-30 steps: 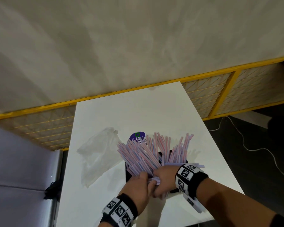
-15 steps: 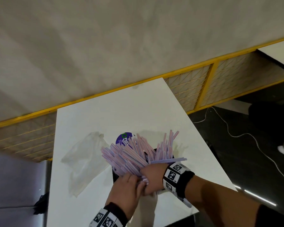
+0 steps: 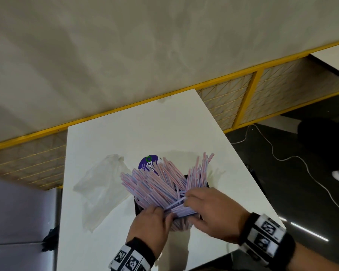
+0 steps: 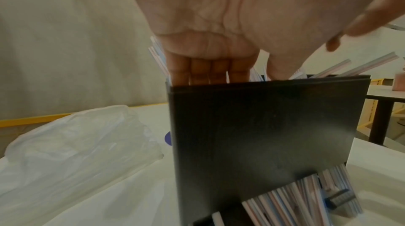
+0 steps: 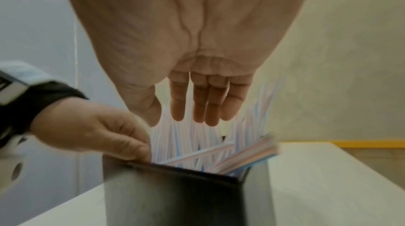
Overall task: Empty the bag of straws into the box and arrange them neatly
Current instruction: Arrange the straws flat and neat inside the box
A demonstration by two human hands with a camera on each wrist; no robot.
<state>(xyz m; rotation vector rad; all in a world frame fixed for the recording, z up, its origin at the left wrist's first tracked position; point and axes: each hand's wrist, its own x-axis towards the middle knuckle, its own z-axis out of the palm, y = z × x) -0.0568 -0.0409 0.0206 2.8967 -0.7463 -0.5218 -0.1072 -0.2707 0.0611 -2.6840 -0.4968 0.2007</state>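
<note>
A black box (image 3: 137, 207) stands on the white table (image 3: 145, 124) with a thick fan of pink-and-blue striped straws (image 3: 160, 184) leaning out of it. My left hand (image 3: 162, 211) reaches over the near left rim, with fingers and thumb around the straws' lower ends. In the left wrist view its fingers (image 4: 208, 72) go down behind the box wall (image 4: 263, 134). My right hand (image 3: 191, 209) hovers over the right side, fingers (image 5: 208, 108) straight and holding nothing, tips brushing a straw that lies crosswise. The empty clear bag (image 3: 100, 190) lies to the left.
More straws (image 4: 295, 200) lie on the table at the foot of the box's near wall. A purple round label (image 3: 148, 163) lies behind the box. The table's right edge (image 3: 243, 165) drops to a dark floor with a white cable (image 3: 301, 159).
My right hand has left the base of the bundle, shifted right and opened over the straws. The left hand stays at the box's near left rim. The camera has swung.
</note>
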